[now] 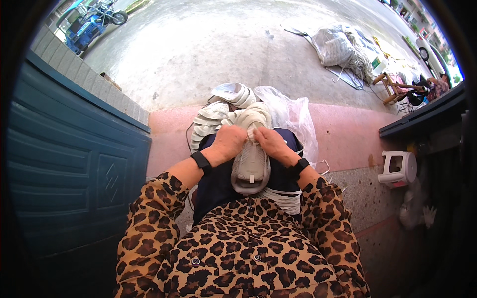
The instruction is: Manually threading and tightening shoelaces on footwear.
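Here we are at the doorway, and both hands are right in the thick of it: a pale mesh shoe upper [252, 161] lies on the dark trousers [214, 186] between the forearms, rounded end toward the body, a small whitish tab [252, 178] showing near that end! The left hand [228, 141] has its fingers curled in, pinching at the far part of the upper; the right hand [272, 144] comes in from the other side, fingers bent onto the same spot, the two nearly meeting. Whether a needle or thread sits between those fingertips, I cannot tell from here

And how does it handle? Light, I'd judge, by the thin open mesh; soft and floppy through the sides, probably firmer round the rounded end, little risk of breaking, though fine mesh could snag or stretch. The edges look the surest place to pinch, with the lap bearing the rest

Just beyond, a heap of cream shoe uppers [204, 124] spills over the knees, a clear plastic bag [302, 111] beside it on the right, and some white banded material [283, 199] lies below the right forearm. Off to the right, a white plastic stool [397, 169] stands on the floor
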A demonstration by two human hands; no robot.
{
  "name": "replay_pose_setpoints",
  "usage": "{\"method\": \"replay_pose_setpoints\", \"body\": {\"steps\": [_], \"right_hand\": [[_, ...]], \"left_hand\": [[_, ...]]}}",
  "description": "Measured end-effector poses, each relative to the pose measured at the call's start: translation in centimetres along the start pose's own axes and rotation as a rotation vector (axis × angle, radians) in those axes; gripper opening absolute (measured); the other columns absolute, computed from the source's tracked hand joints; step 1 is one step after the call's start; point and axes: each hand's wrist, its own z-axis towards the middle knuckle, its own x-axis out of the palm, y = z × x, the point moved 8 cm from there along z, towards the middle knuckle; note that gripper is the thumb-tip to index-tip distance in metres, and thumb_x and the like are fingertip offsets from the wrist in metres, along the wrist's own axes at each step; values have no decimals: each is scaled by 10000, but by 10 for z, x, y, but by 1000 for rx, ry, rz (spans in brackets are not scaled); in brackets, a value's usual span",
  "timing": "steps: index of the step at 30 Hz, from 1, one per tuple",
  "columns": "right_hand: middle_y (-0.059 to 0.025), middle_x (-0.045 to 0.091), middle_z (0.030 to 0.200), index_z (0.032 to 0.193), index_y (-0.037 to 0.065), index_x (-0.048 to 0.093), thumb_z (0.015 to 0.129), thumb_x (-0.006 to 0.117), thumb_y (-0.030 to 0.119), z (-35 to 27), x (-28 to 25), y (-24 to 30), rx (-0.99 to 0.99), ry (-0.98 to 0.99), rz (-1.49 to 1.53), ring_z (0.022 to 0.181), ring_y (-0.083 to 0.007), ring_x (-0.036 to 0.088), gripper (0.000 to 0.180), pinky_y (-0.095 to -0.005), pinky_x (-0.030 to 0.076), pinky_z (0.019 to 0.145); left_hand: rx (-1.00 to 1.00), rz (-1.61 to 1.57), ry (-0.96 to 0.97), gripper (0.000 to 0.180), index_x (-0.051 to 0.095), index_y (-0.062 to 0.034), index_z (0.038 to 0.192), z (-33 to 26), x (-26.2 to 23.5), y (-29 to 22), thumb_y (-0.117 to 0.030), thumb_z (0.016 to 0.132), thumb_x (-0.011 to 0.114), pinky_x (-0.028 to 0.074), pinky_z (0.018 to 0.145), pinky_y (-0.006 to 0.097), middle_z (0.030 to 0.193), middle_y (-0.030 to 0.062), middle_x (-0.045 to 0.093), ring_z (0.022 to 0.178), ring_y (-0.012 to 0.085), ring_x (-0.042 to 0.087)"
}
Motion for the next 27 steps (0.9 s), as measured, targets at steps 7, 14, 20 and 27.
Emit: {"method": "replay_pose_setpoints", "body": {"steps": [7, 14, 20, 27], "right_hand": [[-127, 595, 988, 860, 30, 561, 895, 476, 207, -48, -11, 41, -331, 50, 51, 827, -285, 561, 200, -370, 404, 704], [-63, 585, 867, 780, 62, 557, 797, 530, 176, -63, 2, 73, -573, 1, -375, 729, -219, 590, 119, -373, 374, 659], [-77, 548, 801, 788, 95, 571, 736, 502, 152, -69, 34, 71, -625, 42, -684, 743, -197, 566, 104, -423, 396, 725], [-65, 571, 811, 796, 87, 536, 772, 546, 184, -76, 26, 60, -507, -27, -362, 720, -230, 584, 100, -384, 389, 653]], "left_hand": [[29, -182, -135, 206, 619, -64, 893, -26, -13, -2, -207, 745, 629, 438, 673, 399, 787, 93, 624, 772, 282, 584], [-99, -132, 280, 296, 574, -90, 944, -6, 7, 2, -311, 747, 569, 420, 718, 486, 945, 124, 603, 946, 324, 538], [-72, -212, 211, 158, 577, -100, 848, -19, 23, 10, -145, 735, 477, 393, 701, 498, 868, 132, 617, 870, 317, 586], [38, -321, 58, 132, 594, -98, 821, -28, 16, 0, -156, 747, 501, 454, 590, 456, 738, 168, 592, 722, 368, 580]]}}
